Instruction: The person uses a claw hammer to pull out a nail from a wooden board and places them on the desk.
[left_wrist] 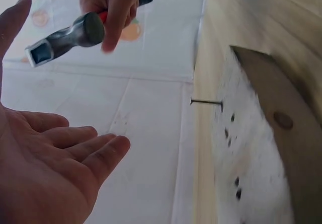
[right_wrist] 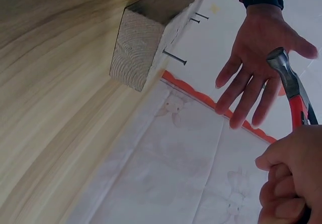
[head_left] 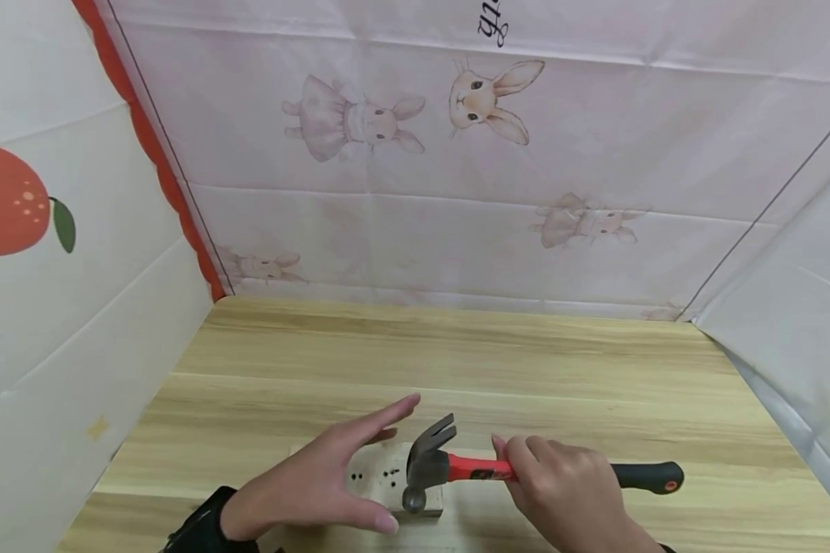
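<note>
My right hand (head_left: 560,484) grips a claw hammer (head_left: 427,465) by its red and black handle, the head pointing left above a wooden block (head_left: 373,490). The claw points away from me and the round striking face towards me. My left hand (head_left: 311,480) is held over the block's left part with fingers spread and holds nothing. One nail (left_wrist: 206,102) stands out of the block's pale face in the left wrist view, among several dark spots. Three nails jut out in the right wrist view, the nearest nail (right_wrist: 175,58) by the block's end.
The block lies on a wood-grain table (head_left: 456,353) near its front edge. A pale cloth with rabbit prints (head_left: 480,100) hangs behind the table. White cloths close in both sides, the left cloth (head_left: 97,307) with a red scalloped border.
</note>
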A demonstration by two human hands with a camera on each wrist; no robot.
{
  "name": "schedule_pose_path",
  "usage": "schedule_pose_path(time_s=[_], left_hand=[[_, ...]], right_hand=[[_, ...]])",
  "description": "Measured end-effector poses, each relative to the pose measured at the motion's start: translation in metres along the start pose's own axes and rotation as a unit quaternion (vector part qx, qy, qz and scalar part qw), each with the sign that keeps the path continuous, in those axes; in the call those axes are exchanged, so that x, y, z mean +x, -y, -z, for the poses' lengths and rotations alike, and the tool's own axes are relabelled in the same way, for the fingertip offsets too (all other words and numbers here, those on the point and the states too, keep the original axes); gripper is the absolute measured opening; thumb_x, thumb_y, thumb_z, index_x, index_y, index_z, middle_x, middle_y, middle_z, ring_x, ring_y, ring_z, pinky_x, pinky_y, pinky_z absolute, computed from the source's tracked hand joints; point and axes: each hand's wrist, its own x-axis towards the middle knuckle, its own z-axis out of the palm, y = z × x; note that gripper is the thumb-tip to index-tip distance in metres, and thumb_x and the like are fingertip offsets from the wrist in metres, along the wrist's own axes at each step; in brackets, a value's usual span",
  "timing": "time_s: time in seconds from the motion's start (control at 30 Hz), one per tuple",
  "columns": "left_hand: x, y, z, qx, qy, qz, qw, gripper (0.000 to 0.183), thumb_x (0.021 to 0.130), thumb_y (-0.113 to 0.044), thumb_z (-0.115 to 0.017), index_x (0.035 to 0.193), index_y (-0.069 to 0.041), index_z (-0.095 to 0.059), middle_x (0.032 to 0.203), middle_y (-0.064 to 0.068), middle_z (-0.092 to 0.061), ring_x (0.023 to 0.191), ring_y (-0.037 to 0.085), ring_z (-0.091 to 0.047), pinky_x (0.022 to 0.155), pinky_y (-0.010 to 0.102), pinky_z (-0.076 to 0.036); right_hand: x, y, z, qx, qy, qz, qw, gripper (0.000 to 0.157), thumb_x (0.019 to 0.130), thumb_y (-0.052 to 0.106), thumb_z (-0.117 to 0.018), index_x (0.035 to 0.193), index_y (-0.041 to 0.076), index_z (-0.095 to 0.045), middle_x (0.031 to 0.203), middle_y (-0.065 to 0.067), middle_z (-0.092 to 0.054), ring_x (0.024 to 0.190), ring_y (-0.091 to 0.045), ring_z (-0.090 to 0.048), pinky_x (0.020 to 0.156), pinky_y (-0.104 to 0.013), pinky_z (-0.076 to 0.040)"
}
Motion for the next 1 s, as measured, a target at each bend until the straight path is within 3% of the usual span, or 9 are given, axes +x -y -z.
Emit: schedule_pose_path(time_s=[0.13,0.3,0.6,0.8,0.87,0.93,1.0], left_hand=[[0.003,0.001,-0.005,-0.04,0.015,-0.01,0.9991,0.101,0.088,-0.023,-0.084,0.165,-0.037,-0.021,0.169,-0.01,-0.034,0.152,0.014,-0.042,0.119,0.033,-0.043],[0.005,0.001,-0.01,-0.054,0.022,-0.011,0.9982,0.093,0.093,-0.023,-0.079,0.165,-0.038,-0.022,0.168,-0.008,-0.036,0.143,0.015,-0.054,0.113,0.028,-0.048],[0.009,0.007,-0.021,-0.068,0.02,0.006,0.9975,0.082,0.096,-0.026,-0.075,0.164,-0.027,-0.029,0.162,0.006,-0.047,0.129,0.012,-0.065,0.105,0.02,-0.051],[0.011,0.007,-0.022,-0.057,0.035,0.047,0.9966,0.075,0.098,-0.036,-0.071,0.162,-0.025,-0.034,0.153,0.008,-0.057,0.109,0.0,-0.066,0.094,0.015,-0.054],[0.011,0.007,-0.022,-0.042,0.033,0.045,0.9975,0.069,0.099,-0.038,-0.07,0.16,-0.023,-0.041,0.147,0.003,-0.063,0.099,-0.002,-0.062,0.088,0.014,-0.052],[0.011,0.009,-0.023,-0.032,0.033,0.041,0.9981,0.059,0.099,-0.04,-0.068,0.152,-0.021,-0.052,0.124,-0.004,-0.073,0.087,-0.003,-0.057,0.079,0.012,-0.05],[0.011,0.01,-0.024,-0.034,0.035,0.037,0.9982,0.047,0.099,-0.04,-0.068,0.14,-0.018,-0.061,0.102,-0.011,-0.072,0.08,-0.005,-0.053,0.073,0.013,-0.047]], right_hand=[[0.0,0.003,-0.006,0.004,-0.019,0.012,1.0,0.061,0.113,0.042,-0.027,0.065,0.018,-0.057,0.048,0.013,-0.035,0.047,0.002,-0.016,0.046,-0.008,-0.009],[-0.002,0.005,-0.011,0.001,-0.02,0.021,1.0,0.061,0.113,0.041,-0.026,0.063,0.019,-0.054,0.047,0.013,-0.032,0.049,0.003,-0.012,0.046,-0.009,-0.006],[-0.006,0.01,-0.012,-0.003,0.041,0.012,0.999,0.066,0.113,0.042,-0.018,0.065,0.02,-0.058,0.049,0.014,-0.03,0.049,0.003,-0.011,0.05,-0.01,-0.003],[-0.009,0.011,-0.016,-0.003,0.048,0.012,0.999,0.069,0.113,0.044,-0.015,0.066,0.019,-0.058,0.048,0.013,-0.032,0.049,0.003,-0.011,0.051,-0.011,-0.002],[-0.009,0.011,-0.017,-0.002,0.045,0.013,0.999,0.068,0.113,0.045,-0.015,0.064,0.019,-0.055,0.048,0.013,-0.031,0.049,0.003,-0.011,0.051,-0.011,-0.002],[-0.01,0.01,-0.018,0.002,0.043,0.017,0.999,0.067,0.113,0.046,-0.017,0.062,0.019,-0.052,0.048,0.013,-0.03,0.049,0.003,-0.011,0.052,-0.011,-0.002],[-0.011,0.008,-0.02,0.007,0.043,0.024,0.999,0.064,0.112,0.047,-0.021,0.062,0.02,-0.05,0.049,0.013,-0.03,0.049,0.003,-0.013,0.052,-0.01,-0.003]])
